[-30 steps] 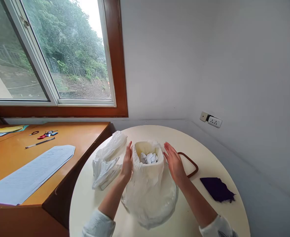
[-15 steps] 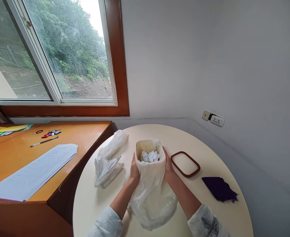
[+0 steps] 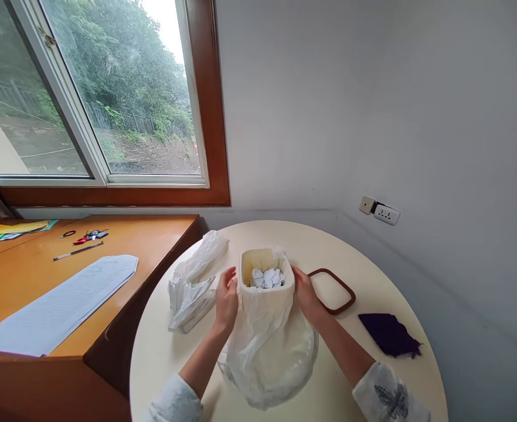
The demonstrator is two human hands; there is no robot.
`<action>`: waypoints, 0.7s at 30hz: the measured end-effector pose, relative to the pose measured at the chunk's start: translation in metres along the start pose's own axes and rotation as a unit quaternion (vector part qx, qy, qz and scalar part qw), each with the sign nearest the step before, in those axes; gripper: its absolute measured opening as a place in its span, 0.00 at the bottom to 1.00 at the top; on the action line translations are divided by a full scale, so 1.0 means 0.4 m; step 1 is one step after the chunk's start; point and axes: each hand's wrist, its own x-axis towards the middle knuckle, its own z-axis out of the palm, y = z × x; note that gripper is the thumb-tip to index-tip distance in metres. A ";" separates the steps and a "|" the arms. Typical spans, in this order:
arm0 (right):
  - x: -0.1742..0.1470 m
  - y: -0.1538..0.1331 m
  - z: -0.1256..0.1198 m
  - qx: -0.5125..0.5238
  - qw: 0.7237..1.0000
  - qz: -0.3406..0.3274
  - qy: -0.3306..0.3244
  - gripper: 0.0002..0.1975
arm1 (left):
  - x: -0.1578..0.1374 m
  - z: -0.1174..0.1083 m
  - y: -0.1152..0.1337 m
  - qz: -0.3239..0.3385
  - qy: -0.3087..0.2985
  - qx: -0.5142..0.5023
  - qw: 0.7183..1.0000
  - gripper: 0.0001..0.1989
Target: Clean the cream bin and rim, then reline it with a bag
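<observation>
A small cream bin [image 3: 250,262] stands upright on the round table, its open top facing me. Crumpled white paper [image 3: 267,278] lies inside it. A thin white plastic bag [image 3: 262,340] hangs over the rim and spreads over the table towards me. My left hand [image 3: 227,302] is just left of the bin, a small gap away, fingers apart and slightly bent, holding nothing. My right hand [image 3: 306,293] is at the bin's right side, fingertips by the rim; its fingers are loosely extended rather than wrapped round anything. Whether they touch the bag I cannot tell.
Another crumpled plastic bag [image 3: 192,293] lies left on the round table [image 3: 166,375]. To the right are a brown rounded frame [image 3: 349,305], partly behind my right hand, and a dark purple cloth [image 3: 390,335]. Papers [image 3: 65,305], a pen [image 3: 78,251] and scissors [image 3: 82,240] rest on the wooden desk.
Both hands were pressed against the bin's sides. My left hand has come away to the left, and my right hand has loosened and shifted slightly right. The bin stays in place.
</observation>
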 end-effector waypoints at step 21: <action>0.230 -0.194 0.067 -0.307 0.927 0.028 -0.212 0.16 | -0.076 0.049 0.158 0.453 -0.186 0.389 0.780 0.12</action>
